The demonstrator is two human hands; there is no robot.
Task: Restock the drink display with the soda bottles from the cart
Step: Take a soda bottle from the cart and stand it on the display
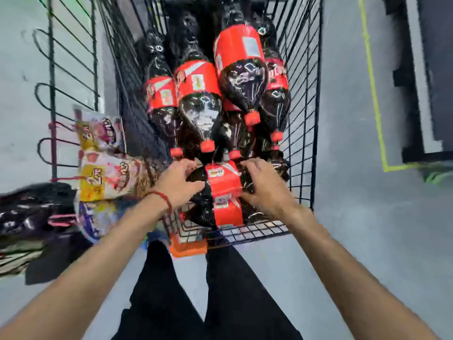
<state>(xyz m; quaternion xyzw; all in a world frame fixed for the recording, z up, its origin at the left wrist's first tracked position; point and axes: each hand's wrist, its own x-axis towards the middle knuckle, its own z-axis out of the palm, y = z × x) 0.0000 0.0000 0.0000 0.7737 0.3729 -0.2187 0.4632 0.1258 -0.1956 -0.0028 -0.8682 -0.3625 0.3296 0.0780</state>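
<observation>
A black wire cart (pixel 304 99) holds several large dark soda bottles with red labels and red caps, lying with caps toward me. The topmost one (pixel 241 67) rests on the pile. Two more bottles lie crosswise at the cart's near end, and both my hands are on the upper one (pixel 224 185). My left hand (pixel 179 182) grips its left end, a red string around the wrist. My right hand (pixel 263 186) grips its right side beside the red label. The bottle still rests in the cart.
A wire rack (pixel 71 60) stands left of the cart, with snack bags (pixel 107 165) hanging or stacked on it. Dark packages (pixel 34 207) lie at the far left. A yellow floor line (pixel 375 94) and a dark pallet edge (pixel 424 69) are at right. My legs stand behind the cart.
</observation>
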